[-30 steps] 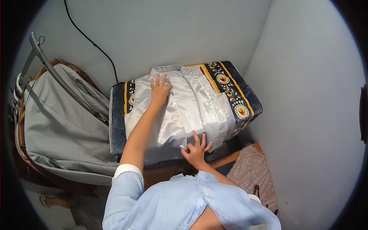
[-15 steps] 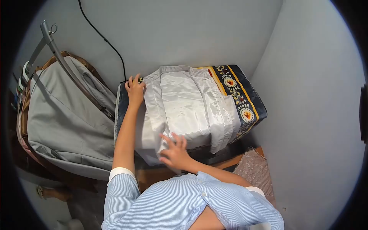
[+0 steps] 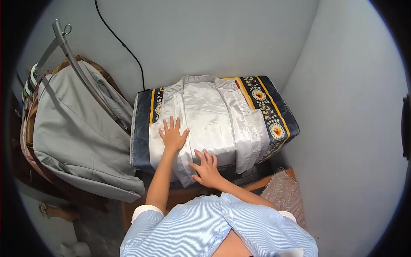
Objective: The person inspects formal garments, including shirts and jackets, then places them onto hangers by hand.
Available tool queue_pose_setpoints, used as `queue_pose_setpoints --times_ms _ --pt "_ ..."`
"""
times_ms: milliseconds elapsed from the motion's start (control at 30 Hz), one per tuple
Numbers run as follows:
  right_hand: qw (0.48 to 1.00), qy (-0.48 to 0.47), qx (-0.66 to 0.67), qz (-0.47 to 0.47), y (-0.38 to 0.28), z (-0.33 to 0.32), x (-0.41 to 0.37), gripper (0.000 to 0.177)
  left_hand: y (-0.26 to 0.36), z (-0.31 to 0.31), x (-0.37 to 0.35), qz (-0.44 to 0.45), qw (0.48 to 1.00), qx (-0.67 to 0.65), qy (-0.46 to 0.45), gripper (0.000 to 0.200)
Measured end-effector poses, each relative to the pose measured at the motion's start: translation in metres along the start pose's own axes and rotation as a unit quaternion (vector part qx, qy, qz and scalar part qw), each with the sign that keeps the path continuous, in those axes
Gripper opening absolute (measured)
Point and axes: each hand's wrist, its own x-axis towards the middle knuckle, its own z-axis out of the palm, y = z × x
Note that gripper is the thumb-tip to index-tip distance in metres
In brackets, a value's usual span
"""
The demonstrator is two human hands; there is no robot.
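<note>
A shiny white satin garment [image 3: 207, 118] lies spread over a padded surface, its front edge hanging over the near side. Beneath it, a dark patterned cover [image 3: 274, 109] with yellow stripes and round motifs shows at both ends. My left hand [image 3: 173, 136] rests flat on the left panel of the garment, fingers spread. At the garment's near edge, right of the left hand, my right hand [image 3: 207, 169] touches the cloth with its fingers apart. Neither hand grips anything.
Gray clothes [image 3: 81, 124] hang at the left from a curved metal rack [image 3: 72, 58]. A black cable [image 3: 124, 46] runs down the back wall. Below the padded surface at the right is a brownish textured cloth [image 3: 284, 192]. A wall [image 3: 351, 128] stands at the right.
My left hand has moved from the far left corner down and right onto the garment, uncovering the patterned cover's left end. The right hand has shifted slightly right.
</note>
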Motion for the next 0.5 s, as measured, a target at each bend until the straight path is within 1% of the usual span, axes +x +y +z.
queue_pose_setpoints --times_ms 67,133,167,233,300,367,400,500 --pt "1.0 0.019 0.0 0.011 0.008 -0.004 -0.012 0.04 0.002 0.0 -0.001 -0.007 1.0 -0.005 0.005 0.071" --pt "0.997 0.036 -0.002 0.065 0.018 -0.01 -0.028 0.039 0.01 -0.007 -0.008 -0.018 1.0 -0.011 0.017 0.069" --pt "0.995 0.057 -0.004 0.087 0.026 -0.012 -0.037 0.04 0.015 -0.007 -0.017 -0.006 0.999 -0.016 0.041 0.067" --pt "0.987 0.069 -0.021 0.146 0.038 -0.021 -0.056 0.043 0.036 -0.015 -0.043 0.005 0.998 -0.015 0.067 0.065" --pt "0.972 0.085 -0.039 0.215 0.047 -0.031 -0.077 0.044 0.062 -0.017 -0.073 0.032 0.996 -0.016 0.078 0.063" --pt "0.957 0.108 -0.055 0.264 0.054 -0.041 -0.1 0.045 0.086 -0.009 -0.105 0.073 0.993 -0.05 0.074 0.061" --pt "0.948 0.109 -0.062 0.292 0.055 -0.049 -0.11 0.046 0.098 -0.006 -0.12 0.082 0.993 -0.078 0.042 0.06" --pt "0.926 0.119 -0.094 0.346 0.058 -0.06 -0.147 0.048 0.122 0.022 -0.158 0.136 0.987 -0.092 -0.005 0.061"
